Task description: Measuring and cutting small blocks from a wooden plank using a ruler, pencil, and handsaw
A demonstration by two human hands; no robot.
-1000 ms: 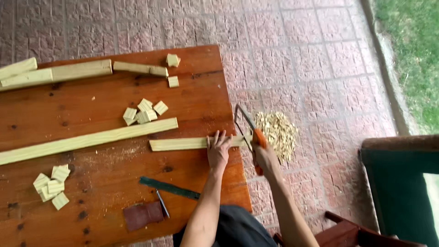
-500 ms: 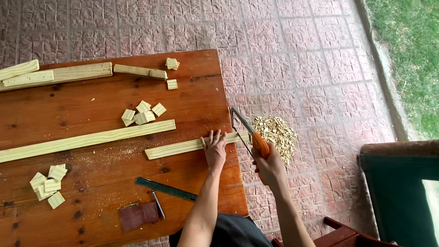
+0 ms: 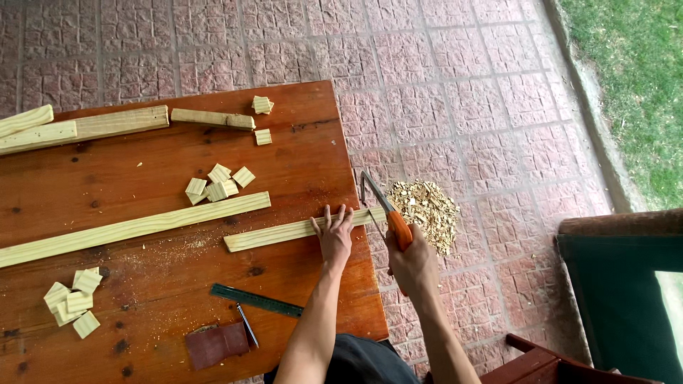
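My left hand (image 3: 334, 236) presses flat on a short pale wood strip (image 3: 277, 232) that lies on the brown wooden table (image 3: 142, 163) and sticks out past its right edge. My right hand (image 3: 411, 263) grips the orange handle of a small hacksaw (image 3: 380, 203), whose blade sits across the overhanging end of the strip, just beyond the table edge.
A long pale strip (image 3: 128, 229) lies behind the short one. Piles of small cut blocks (image 3: 217, 183) (image 3: 71, 299), more strips at the far left (image 3: 85, 126), a green ruler (image 3: 256, 300), a dark brown pad (image 3: 217, 345). Sawdust pile (image 3: 425, 210) on the brick paving; a chair (image 3: 619, 284) at right.
The view has shifted slightly. The saw and my right hand have moved a little along the stroke; my left hand stays on the strip.
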